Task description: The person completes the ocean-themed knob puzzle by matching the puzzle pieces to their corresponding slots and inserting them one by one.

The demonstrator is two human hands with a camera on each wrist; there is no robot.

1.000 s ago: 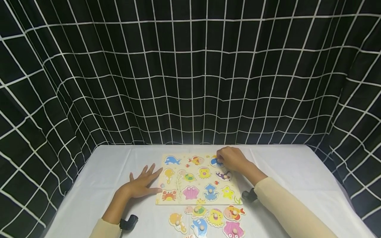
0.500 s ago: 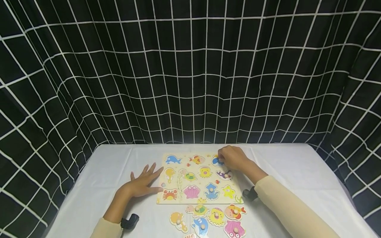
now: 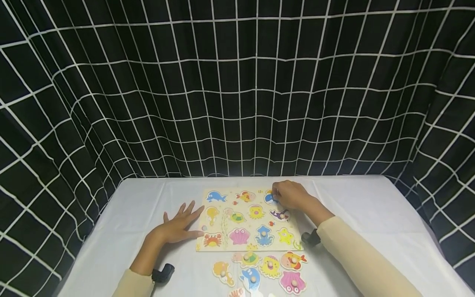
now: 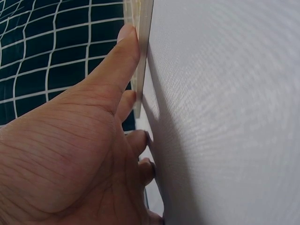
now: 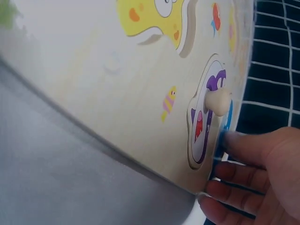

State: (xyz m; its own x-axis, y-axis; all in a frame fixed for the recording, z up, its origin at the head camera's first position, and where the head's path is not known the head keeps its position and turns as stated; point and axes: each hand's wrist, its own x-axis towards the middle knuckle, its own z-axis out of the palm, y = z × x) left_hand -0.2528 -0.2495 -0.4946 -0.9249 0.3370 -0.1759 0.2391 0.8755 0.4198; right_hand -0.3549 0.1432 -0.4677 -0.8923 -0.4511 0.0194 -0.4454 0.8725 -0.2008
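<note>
A wooden peg puzzle board [image 3: 231, 248] with sea-animal pictures lies flat on the table. At its back right corner my right hand [image 3: 293, 195] pinches a blue whale puzzle piece [image 3: 270, 198]; the curled fingers hide its knob and part of its picture. Just nearer, a purple orca piece [image 5: 201, 117] with a round wooden knob sits in its recess. A blue squid piece [image 3: 264, 236] with a knob sits in the front row. My left hand [image 3: 178, 227] is spread beside the board, thumb and one finger touching its left edge.
Loose knobbed pieces lie in front of the board: a seahorse [image 3: 224, 273], turtle [image 3: 249, 259], octopus [image 3: 271, 267], red-tailed fish [image 3: 292, 260], blue dolphin [image 3: 248, 277] and pink shell [image 3: 291, 279]. A red piece [image 3: 236, 292] is cut off at the bottom. A black gridded curtain [image 3: 245, 103] surrounds the table.
The head view has tilted slightly, so the table sits a little higher in it. Both hands keep their places, the right one still at the blue whale piece.
</note>
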